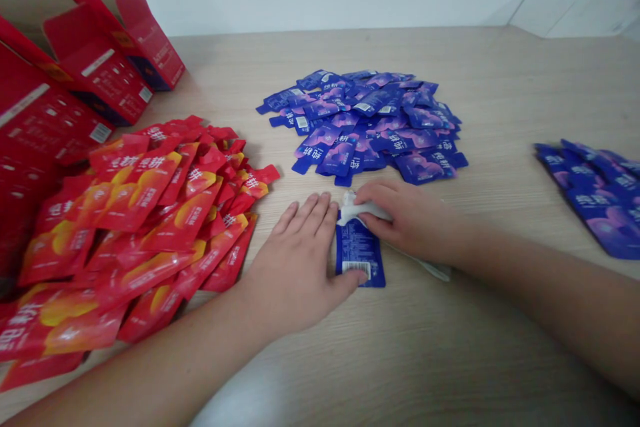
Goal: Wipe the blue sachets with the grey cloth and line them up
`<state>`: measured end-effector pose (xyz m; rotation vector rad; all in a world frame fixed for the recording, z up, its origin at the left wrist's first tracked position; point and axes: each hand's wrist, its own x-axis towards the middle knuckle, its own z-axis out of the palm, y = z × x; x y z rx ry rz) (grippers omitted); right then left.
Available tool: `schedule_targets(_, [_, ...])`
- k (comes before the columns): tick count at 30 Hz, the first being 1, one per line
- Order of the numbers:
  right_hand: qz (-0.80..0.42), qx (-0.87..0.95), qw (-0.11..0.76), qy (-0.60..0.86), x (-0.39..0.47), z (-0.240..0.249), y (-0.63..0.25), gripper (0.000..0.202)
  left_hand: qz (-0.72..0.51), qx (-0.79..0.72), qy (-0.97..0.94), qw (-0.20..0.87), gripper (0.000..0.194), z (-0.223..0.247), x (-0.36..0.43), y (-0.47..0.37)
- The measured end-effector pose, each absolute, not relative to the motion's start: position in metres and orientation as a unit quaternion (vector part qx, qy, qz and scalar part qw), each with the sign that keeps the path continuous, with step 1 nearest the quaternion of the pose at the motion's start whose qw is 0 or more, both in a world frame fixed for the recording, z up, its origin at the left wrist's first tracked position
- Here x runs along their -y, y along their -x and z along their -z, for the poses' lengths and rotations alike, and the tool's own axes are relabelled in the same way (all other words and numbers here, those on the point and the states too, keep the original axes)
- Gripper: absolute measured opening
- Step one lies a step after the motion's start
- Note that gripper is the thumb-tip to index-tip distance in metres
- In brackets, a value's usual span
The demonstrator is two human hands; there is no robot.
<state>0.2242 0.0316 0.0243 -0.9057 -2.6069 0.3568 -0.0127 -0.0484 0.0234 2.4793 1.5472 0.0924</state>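
Observation:
A blue sachet (357, 247) lies on the table in front of me, its barcode side up. My left hand (300, 257) lies flat beside it with fingers spread, the thumb resting on the sachet's lower part. Pinched in my right hand (407, 217) is a white cloth (367, 210), which covers the sachet's top end; part of the cloth trails out below the hand. Just beyond my hands is a pile of blue sachets (370, 123). A large heap of red sachets (150, 213) spreads to the left of my left hand.
Red boxes (100, 80) with raised flaps stand at the back left. More blue sachets (600, 193) are stacked at the right edge. The wooden table (500, 80) meets a white wall at the back.

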Motion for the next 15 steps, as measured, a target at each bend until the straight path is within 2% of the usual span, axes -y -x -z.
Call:
schedule_targets(9, [-0.136,0.910,0.225,0.322,-0.018,-0.041,-0.229,0.030,-0.026,-0.523,-0.846,0.103,0.102,-0.024,0.048,0.013])
schedule_targets(15, [-0.223,0.936,0.136,0.236,-0.001,-0.051,-0.224,0.013,-0.042,-0.518,-0.849,0.094,0.104,-0.020,0.050,0.015])
